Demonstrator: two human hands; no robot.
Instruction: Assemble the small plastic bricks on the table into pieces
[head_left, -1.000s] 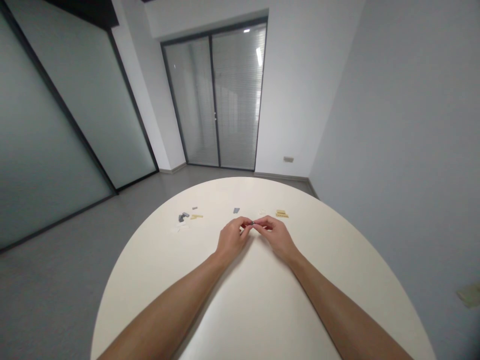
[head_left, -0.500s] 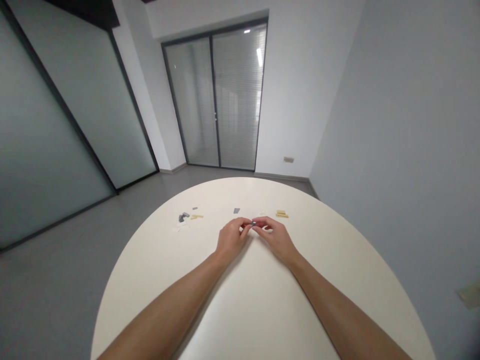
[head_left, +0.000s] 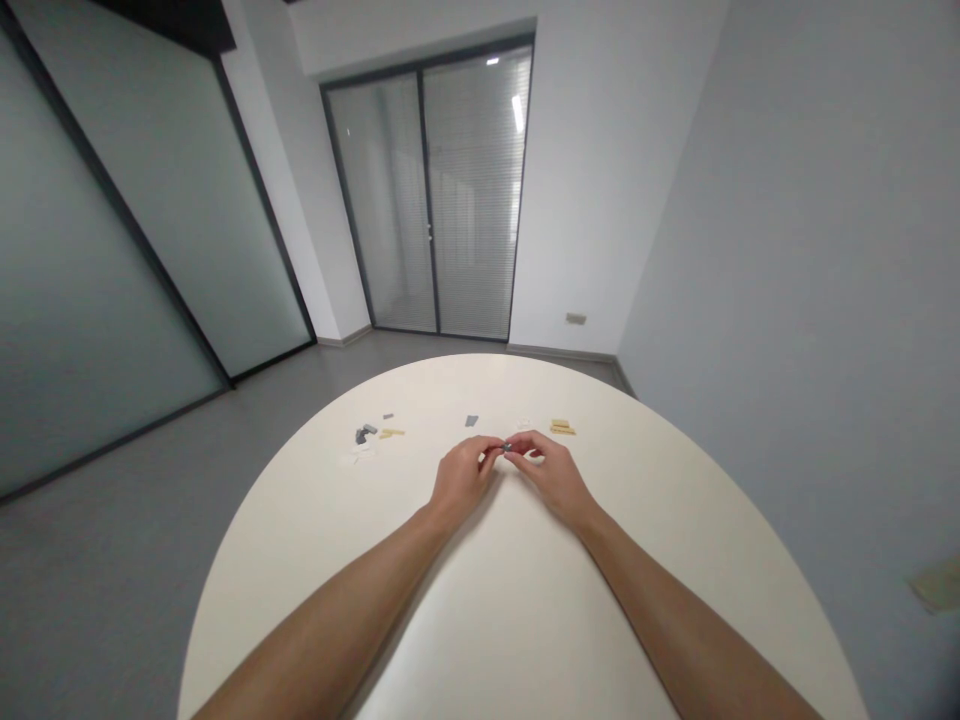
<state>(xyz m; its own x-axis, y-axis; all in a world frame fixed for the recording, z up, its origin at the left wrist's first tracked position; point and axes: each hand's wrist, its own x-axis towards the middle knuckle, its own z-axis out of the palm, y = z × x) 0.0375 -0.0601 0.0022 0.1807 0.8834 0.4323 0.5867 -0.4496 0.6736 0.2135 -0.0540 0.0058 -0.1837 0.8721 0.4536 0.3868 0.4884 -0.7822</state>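
My left hand [head_left: 463, 474] and my right hand [head_left: 549, 466] meet fingertip to fingertip over the white round table [head_left: 495, 620]. Between their pinched fingers is a small dark grey piece [head_left: 506, 448], mostly covered, so its exact kind cannot be made out. Both hands are closed on it. Just beyond the left hand lies a flat grey piece [head_left: 472, 421]. Yellow strips [head_left: 562, 427] lie past the right hand, and some small whitish pieces [head_left: 523, 425] sit between these two.
On the table's left are a cluster of dark grey pieces [head_left: 364, 434], thin yellow pieces [head_left: 391, 433], a small grey piece [head_left: 388, 416] and pale bits [head_left: 362, 453]. Behind the table stands a glass door [head_left: 472, 200]; a grey-white wall [head_left: 825, 250] rises on the right.
The hands stay joined at the same spot, with only a slight shift of the fingers around the dark grey piece. The pieces on the table lie as before; the view has moved slightly.
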